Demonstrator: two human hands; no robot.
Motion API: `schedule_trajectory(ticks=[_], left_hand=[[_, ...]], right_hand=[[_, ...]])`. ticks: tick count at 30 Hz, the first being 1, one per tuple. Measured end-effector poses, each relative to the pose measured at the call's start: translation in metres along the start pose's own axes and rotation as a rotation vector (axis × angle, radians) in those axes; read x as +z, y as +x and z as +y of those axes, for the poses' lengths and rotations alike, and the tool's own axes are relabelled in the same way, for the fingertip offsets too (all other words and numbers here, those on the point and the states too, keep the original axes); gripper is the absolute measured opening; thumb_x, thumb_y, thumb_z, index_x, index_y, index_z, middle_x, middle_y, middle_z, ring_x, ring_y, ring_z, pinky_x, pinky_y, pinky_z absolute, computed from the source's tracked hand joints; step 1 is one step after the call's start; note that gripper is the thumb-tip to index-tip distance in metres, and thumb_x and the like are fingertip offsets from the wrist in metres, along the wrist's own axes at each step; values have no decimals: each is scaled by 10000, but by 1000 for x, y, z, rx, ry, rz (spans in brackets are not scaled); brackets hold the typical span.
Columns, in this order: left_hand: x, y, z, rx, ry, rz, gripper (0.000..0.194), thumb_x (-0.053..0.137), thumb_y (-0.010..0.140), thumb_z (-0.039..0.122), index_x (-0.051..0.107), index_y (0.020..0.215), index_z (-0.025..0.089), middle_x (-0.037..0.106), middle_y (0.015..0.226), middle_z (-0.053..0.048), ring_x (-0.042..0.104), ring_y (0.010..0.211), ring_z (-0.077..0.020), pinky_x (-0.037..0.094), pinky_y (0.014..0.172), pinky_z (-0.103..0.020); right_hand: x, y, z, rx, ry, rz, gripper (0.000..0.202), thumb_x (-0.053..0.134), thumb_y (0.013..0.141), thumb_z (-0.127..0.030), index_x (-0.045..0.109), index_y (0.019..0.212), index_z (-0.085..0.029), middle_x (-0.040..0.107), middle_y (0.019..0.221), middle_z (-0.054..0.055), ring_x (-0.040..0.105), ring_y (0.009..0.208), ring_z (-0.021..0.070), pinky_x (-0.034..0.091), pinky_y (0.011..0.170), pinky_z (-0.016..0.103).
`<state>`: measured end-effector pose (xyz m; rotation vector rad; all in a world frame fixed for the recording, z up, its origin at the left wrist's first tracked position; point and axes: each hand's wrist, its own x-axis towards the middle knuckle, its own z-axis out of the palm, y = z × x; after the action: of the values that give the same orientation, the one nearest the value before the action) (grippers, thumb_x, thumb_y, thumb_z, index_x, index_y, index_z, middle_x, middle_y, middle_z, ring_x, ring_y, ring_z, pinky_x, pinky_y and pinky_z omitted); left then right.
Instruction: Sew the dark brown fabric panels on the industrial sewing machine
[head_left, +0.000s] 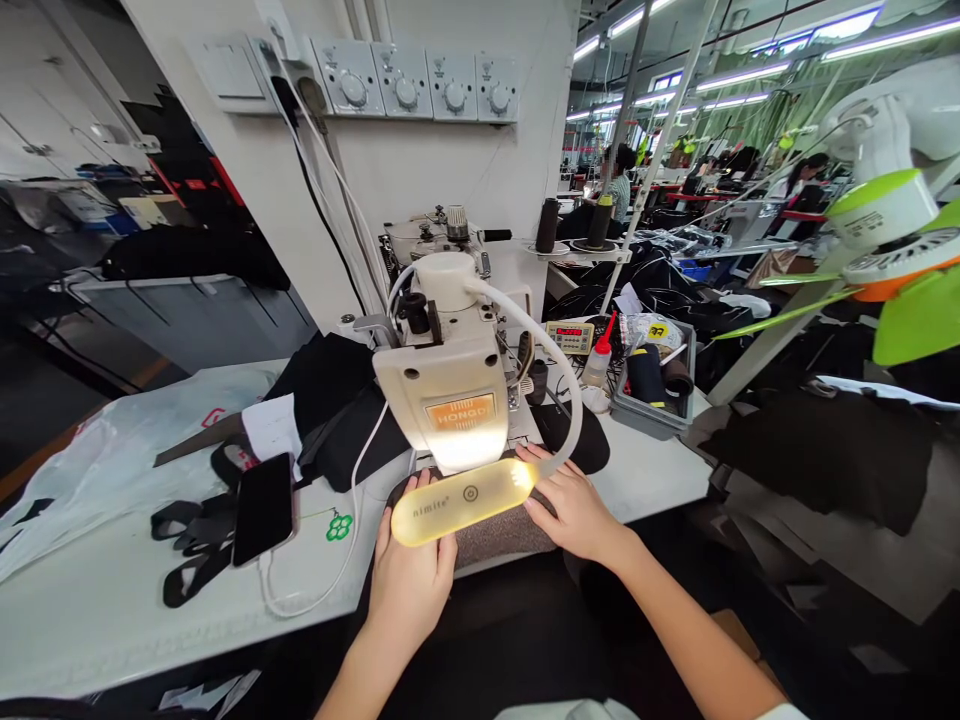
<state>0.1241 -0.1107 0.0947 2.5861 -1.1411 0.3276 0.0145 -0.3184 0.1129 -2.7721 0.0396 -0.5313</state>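
A white sewing machine [442, 370] stands in front of me on the table. Its lit lamp [465, 500], on a bendy white neck, hangs over the work and hides the needle area. Below the lamp, dark brown fabric [499, 535] lies at the machine's front edge. My left hand [412, 570] rests on the fabric's left side, fingers stretched forward and partly covered by the lamp. On the other side, my right hand [566, 505] lies flat with fingers extended and thumb apart, touching the fabric near the machine bed.
To the left are a phone [262, 510], black straps [199, 540], a white cable and black cloth [337, 400]. At right stand a grey bin [656, 420] of thread spools and a red-tipped bottle [598, 360]. A green-bladed fan [892, 250] juts in from the right.
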Motion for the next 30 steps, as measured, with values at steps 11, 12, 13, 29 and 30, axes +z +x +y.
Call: schedule_trajectory(ticks=[11,12,13,29,30], left_hand=[[2,2,-3,15,-23,7,514,335,865,259,334,1353,98,376,1394,-146,315,1303,-281,344,1010,-469],[2,2,-3,13,-27,8,513,334,865,260,337,1351,97,376,1394,-146,309,1306,-279,340,1014,-469],[1,3,-2,10,-31,7,511,333,864,260,342,1349,97,379,1392,-146,307,1307,-277,337,1017,-470],[2,12,-2,-22,-165,31,498,330,844,226,362,1335,141,403,1376,-138,315,1302,-263,287,1040,-478],[2,12,-2,-31,-194,29,500,337,843,228,359,1336,147,397,1380,-135,307,1305,-264,276,1047,-482]], right_hand=[[0,4,3,-22,13,15,437,400,876,-275,427,1302,-181,425,1369,74,337,1290,229,361,1021,438],[0,4,3,-23,14,13,435,401,876,-273,429,1299,-182,417,1375,71,332,1293,227,359,1023,436],[0,5,3,-24,15,12,434,402,875,-270,429,1299,-184,411,1379,69,330,1294,226,358,1024,434],[4,11,10,-10,71,-3,462,414,873,-264,403,1324,-167,420,1371,79,323,1298,228,343,1044,443],[5,11,10,-5,85,-4,462,414,874,-265,401,1326,-167,417,1373,80,318,1300,228,334,1048,448]])
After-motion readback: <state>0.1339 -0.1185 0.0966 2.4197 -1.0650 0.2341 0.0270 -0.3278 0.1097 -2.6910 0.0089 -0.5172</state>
